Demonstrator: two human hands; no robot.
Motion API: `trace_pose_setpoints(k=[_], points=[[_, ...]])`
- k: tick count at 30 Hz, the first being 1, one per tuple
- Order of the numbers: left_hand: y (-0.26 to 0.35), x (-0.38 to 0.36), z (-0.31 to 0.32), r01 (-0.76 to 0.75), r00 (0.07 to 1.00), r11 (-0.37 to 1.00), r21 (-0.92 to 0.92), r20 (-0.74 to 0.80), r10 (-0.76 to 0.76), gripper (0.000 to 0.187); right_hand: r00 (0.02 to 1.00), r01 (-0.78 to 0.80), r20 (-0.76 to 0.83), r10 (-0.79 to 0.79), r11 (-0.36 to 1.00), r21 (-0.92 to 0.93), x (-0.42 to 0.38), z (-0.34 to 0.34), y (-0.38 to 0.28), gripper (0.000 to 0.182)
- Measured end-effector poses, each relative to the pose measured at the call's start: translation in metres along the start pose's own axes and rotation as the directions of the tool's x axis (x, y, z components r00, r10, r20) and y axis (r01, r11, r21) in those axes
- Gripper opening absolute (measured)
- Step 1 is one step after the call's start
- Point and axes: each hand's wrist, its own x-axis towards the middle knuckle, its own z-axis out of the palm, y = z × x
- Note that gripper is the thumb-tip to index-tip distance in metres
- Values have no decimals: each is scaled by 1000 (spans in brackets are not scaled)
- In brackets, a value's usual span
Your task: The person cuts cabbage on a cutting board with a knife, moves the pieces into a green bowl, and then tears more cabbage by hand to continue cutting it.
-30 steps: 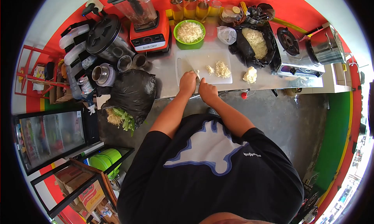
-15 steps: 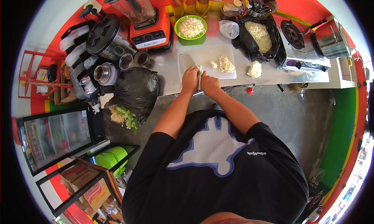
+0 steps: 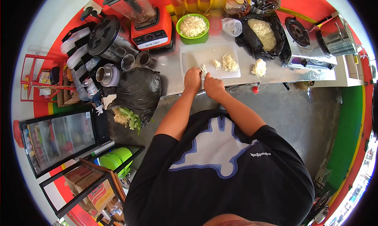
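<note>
A white cutting board (image 3: 212,49) lies at the counter's front edge. My right hand (image 3: 214,87) is closed around the handle end of a knife (image 3: 196,60), whose blade points up and left over the board. Just left of it, my left hand (image 3: 193,80) is closed, its fingers by a small bit of pale shredded food (image 3: 203,69) beside the blade. On the board's right part sit a pile of pale shreds (image 3: 229,63) and a smaller clump (image 3: 216,63). A whitish lump (image 3: 259,68) rests on the counter right of the board.
Behind the board stands a green bowl (image 3: 193,36) of shreds. A black bag (image 3: 256,49) holding more shreds and a stove (image 3: 305,55) are to the right. A red blender (image 3: 153,39) and a black plastic bag (image 3: 139,90) with greens are to the left.
The view has shifted slightly. Both hands stay in nearly the same place at the board's front edge, still closed.
</note>
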Motion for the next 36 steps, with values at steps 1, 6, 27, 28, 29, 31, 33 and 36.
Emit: trace_pose_setpoints(k=[1,6,27,28,29,31,33,36], points=[[1,-1,0,0,1000,1000,-10,-7,0,12,1000,-28,12,28,1000,14,-1,3,0,18],[-3,-8,3,-62,997,997,-50,-58,59,11,999,-19,27,19,999,32,7,-3,0,19],[1,-12,1,12,991,980,-198,-125,-38,7,998,-46,44,40,990,136,7,2,-1,22],[0,-12,1,7,993,984,-179,-112,-28,7,999,-44,37,40,991,126,9,6,2,22],[-1,-10,1,2,995,987,-163,-103,-19,7,997,-68,35,63,986,151,10,10,4,23],[-1,-8,5,2,991,991,-133,-131,-19,4,996,-84,32,80,984,156,6,7,16,24],[0,-6,11,110,978,951,-289,-141,-156,8,986,-168,26,166,967,191,-2,6,29,24],[7,2,21,115,981,948,-298,-114,-155,11,967,-252,29,252,939,233,-11,-3,53,23]])
